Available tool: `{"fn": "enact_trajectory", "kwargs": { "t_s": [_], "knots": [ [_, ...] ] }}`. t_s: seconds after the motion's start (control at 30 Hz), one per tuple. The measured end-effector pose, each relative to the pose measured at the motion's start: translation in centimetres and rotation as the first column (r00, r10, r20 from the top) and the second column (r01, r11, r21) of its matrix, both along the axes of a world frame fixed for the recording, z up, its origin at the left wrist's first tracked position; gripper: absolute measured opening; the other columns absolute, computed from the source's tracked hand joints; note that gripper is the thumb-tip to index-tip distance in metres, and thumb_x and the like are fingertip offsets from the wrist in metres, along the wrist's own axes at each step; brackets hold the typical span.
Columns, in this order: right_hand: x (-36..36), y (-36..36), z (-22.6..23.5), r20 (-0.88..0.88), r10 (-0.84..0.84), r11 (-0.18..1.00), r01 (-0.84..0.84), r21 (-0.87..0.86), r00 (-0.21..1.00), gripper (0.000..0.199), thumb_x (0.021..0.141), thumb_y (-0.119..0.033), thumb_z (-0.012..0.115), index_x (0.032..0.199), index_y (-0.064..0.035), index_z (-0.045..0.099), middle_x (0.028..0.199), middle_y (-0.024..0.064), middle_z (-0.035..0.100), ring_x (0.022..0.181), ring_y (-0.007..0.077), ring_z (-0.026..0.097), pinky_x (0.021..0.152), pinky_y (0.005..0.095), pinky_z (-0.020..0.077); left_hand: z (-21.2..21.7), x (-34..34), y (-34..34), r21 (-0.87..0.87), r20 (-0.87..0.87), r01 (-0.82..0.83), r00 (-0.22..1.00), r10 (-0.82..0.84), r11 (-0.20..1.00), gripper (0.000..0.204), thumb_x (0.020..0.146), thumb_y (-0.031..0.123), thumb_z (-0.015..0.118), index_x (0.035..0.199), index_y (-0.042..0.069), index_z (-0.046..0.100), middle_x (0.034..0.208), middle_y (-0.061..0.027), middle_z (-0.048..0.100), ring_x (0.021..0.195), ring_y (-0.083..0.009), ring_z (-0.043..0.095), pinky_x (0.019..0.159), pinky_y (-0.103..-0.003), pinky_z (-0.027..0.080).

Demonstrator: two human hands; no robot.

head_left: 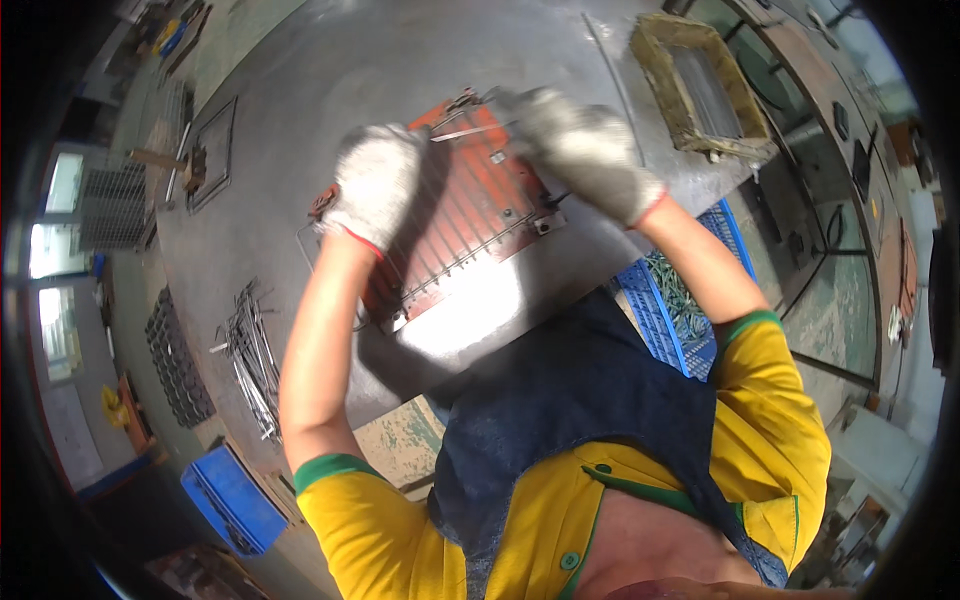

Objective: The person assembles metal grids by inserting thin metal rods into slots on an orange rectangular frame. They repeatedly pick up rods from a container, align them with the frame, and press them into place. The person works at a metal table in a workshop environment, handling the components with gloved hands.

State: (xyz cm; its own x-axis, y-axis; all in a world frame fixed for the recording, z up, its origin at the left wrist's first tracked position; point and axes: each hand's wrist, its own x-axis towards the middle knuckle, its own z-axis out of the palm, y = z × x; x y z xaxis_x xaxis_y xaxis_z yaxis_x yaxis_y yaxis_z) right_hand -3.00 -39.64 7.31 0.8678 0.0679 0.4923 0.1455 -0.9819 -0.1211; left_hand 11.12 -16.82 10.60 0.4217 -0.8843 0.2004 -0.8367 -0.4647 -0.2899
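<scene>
1. Jig [485,180]: red, flat, 1 pc. On table [290,110], in front of wearer, set askew; wires [470,257] laid across it in a row.
2. Step in hand (judged): placing or adjusting a wire at jig's far edge, both hands.
3. Rod [468,131]: thin, pale, 1 pc. Spans gap btwn hands, over far part of jig; touching jig or held just above, can't tell.
4. L hand [378,178]: gloved, off-white. Over jig's left side, fingers toward far edge, curled; rod's left end just beside fingertips. Grip on rod n/c (glove hides it).
5. R hand [580,140]: gloved, motion-blurred. Beyond jig's far right corner, fingers bent inward, approx. at rod's right end. Closed on rod or a dark item: can't tell, blur.
6. Next move (judged): calls for L hand steadying jig/rod, R hand bringing rod in line w/ the row, then seating it flat. Risk: neighbouring wires knocked askew.
7. Adj. stock: loose rods [250,360], table's left edge; tray [650,60], yellowish, far right; crate [660,320], blue, below table's right edge.
</scene>
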Motion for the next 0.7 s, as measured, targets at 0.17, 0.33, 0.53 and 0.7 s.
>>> {"fn": "enact_trajectory", "kwargs": {
  "t_s": [0.17, 0.33, 0.53, 0.7],
  "knots": [
    [0.7, -1.5, -1.2, -0.171, 0.095, 0.896, -0.159, -0.415, 0.981, 0.024, 0.091, -0.021, 0.06, 0.111, -0.0076, 0.064, 0.092, 0.0115, 0.067, 0.071, 0.0289, 0.065, 0.065, 0.042, 0.0539, 2.8, -6.7, -3.5, -0.38, -0.121, 0.058, 0.986, -0.112, 0.923, 0.034, 0.08, 0.021, 0.067, 0.111, 0.008, 0.063, 0.1, -0.0137, 0.065, 0.091, -0.0317, 0.064, 0.08, -0.048, 0.051],
    [-0.4, -18.2, -0.7, 0.215, -0.163, 0.951, 0.212, -0.227, 0.963, 0.041, 0.093, -0.012, 0.057, 0.134, -0.0128, 0.057, 0.095, 0.0149, 0.066, 0.074, 0.0316, 0.066, 0.063, 0.042, 0.0522, 1.1, -8.6, 5.2, -0.555, -0.252, -0.242, 0.961, 0.116, 0.796, 0.047, 0.091, 0.038, 0.066, 0.13, 0.013, 0.06, 0.121, -0.0129, 0.064, 0.108, -0.0325, 0.061, 0.094, -0.045, 0.048],
    [-3.3, -43.7, -14.5, -0.154, -0.518, 0.809, 0.423, -0.409, 0.842, 0.056, 0.089, -0.011, 0.063, 0.143, -0.0133, 0.049, 0.124, 0.0198, 0.065, 0.089, 0.0352, 0.069, 0.068, 0.0431, 0.0544, -5.8, -5.2, 27.0, -0.404, -0.554, -0.848, 0.526, 0.646, 0.344, 0.03, 0.095, 0.029, 0.061, 0.116, 0.009, 0.07, 0.109, -0.0141, 0.072, 0.097, -0.0292, 0.07, 0.084, -0.04, 0.054],
    [-1.2, -35.8, -13.1, -0.089, -0.468, 0.879, 0.452, -0.15, 0.879, 0.041, 0.098, -0.017, 0.054, 0.14, -0.0153, 0.053, 0.122, 0.0221, 0.065, 0.1, 0.0366, 0.067, 0.076, 0.0436, 0.0538, -9.7, -6.2, 39.6, -0.202, -0.167, -0.917, 0.378, 0.911, 0.344, 0.033, 0.09, 0.035, 0.066, 0.109, 0.008, 0.07, 0.099, -0.018, 0.072, 0.095, -0.037, 0.069, 0.083, -0.047, 0.055]
  ]
}}
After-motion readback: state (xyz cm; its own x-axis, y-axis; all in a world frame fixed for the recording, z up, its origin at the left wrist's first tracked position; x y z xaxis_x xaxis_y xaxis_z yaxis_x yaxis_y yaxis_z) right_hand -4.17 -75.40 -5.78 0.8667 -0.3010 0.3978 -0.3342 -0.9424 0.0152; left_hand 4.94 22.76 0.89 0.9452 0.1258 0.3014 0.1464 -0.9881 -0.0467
